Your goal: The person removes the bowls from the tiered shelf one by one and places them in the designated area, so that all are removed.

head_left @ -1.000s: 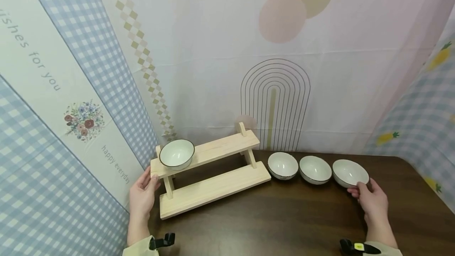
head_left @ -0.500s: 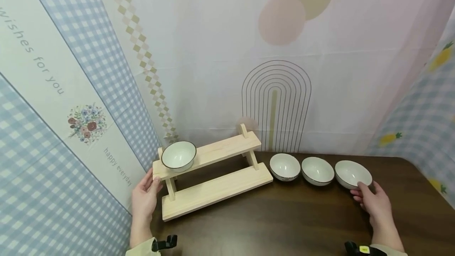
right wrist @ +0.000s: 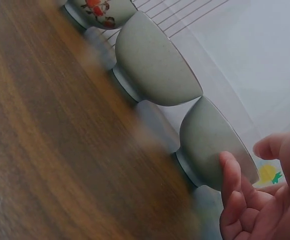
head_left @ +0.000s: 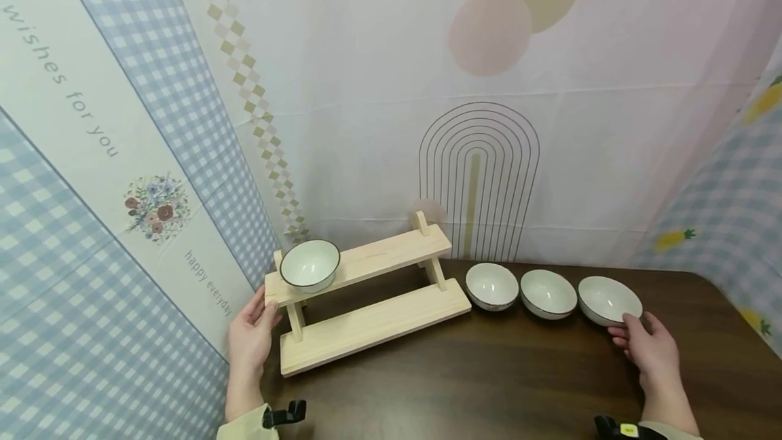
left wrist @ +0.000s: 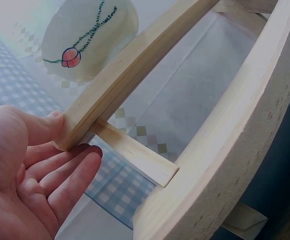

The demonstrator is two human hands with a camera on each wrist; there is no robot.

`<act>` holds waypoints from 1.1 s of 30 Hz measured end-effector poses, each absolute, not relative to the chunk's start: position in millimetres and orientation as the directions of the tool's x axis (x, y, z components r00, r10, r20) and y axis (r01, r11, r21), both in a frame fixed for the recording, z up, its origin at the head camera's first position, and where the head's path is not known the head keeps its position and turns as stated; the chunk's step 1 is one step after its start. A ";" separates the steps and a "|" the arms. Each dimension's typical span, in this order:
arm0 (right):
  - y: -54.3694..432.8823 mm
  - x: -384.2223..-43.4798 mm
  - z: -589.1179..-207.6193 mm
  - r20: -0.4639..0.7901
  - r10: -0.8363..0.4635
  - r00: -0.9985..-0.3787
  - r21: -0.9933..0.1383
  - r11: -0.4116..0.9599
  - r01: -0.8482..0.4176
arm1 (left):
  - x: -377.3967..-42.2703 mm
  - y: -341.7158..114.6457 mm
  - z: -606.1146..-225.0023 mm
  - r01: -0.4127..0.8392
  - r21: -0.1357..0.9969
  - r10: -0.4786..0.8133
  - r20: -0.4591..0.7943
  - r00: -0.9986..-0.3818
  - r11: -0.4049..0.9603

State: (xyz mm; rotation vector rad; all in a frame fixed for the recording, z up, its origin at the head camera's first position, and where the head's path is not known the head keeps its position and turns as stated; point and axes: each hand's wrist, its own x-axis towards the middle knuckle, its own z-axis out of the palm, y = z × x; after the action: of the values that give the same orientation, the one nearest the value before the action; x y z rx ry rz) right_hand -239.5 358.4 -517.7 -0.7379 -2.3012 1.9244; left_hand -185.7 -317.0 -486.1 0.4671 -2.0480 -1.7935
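Observation:
A two-tier wooden display rack point(head_left: 373, 326) stands on the left of the table. The left hand point(head_left: 250, 331) grips the left end of its upper shelf, thumb on the edge and fingers beneath, as the left wrist view shows. On that shelf near the hand sits a dark-rimmed white bowl point(head_left: 310, 266); the left wrist view shows a painted red flower on its outside point(left wrist: 87, 42). The right hand point(head_left: 652, 346) holds the rim of the rightmost bowl point(head_left: 608, 299), thumb over the edge and fingers against its outer wall. This bowl stands upright on the table.
A middle bowl point(head_left: 548, 293) and a left bowl point(head_left: 491, 286) line up beside the held one, close to the rack's right end. Behind the dark wooden table point(head_left: 464, 372) hangs a printed cloth point(head_left: 366, 121). A checked cloth point(head_left: 153, 87) closes off the left side.
The head view has shifted slightly. Both hands keep their places on the rack and the rightmost bowl; the bowls and rack stay put.

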 end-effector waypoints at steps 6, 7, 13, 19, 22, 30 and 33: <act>359.4 -239.6 -515.0 -0.264 0.427 -0.865 -0.939 0.090 0.332 | -185.9 -316.8 -485.4 0.002 0.991 -0.485 0.066 -0.872 0.133; 359.6 -239.7 -514.7 -0.268 0.432 -0.861 -0.940 0.076 0.332 | -185.6 -316.8 -485.2 0.000 0.991 -0.485 0.065 -0.872 0.134; 359.2 -239.2 -511.1 -0.273 0.453 -0.849 -0.950 0.010 0.312 | -184.0 -318.1 -484.4 -0.018 0.991 -0.476 0.048 -0.878 0.131; 356.6 -238.8 -502.0 -0.265 0.482 -0.836 -0.957 -0.025 0.289 | -185.0 -317.6 -484.2 -0.008 0.990 -0.481 0.061 -0.874 0.139; 352.7 -236.1 -495.3 -0.255 0.493 -0.832 -0.964 -0.061 0.259 | -185.8 -317.1 -484.5 -0.001 0.990 -0.482 0.066 -0.874 0.139; 311.8 -233.5 -472.8 -0.128 0.456 -0.881 -0.992 -0.049 0.119 | -185.3 -316.8 -484.0 0.002 0.991 -0.484 0.066 -0.873 0.132; 285.9 -236.1 -468.1 -0.062 0.408 -0.911 -0.995 0.050 0.090 | -185.5 -317.1 -484.0 -0.001 0.991 -0.482 0.063 -0.874 0.131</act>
State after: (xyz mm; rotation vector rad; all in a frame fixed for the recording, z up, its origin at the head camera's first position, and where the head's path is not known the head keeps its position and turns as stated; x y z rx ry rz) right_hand -236.1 285.9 -468.1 -0.5090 -2.0893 1.9495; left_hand -185.5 -317.1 -484.0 0.4666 -2.0483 -1.7944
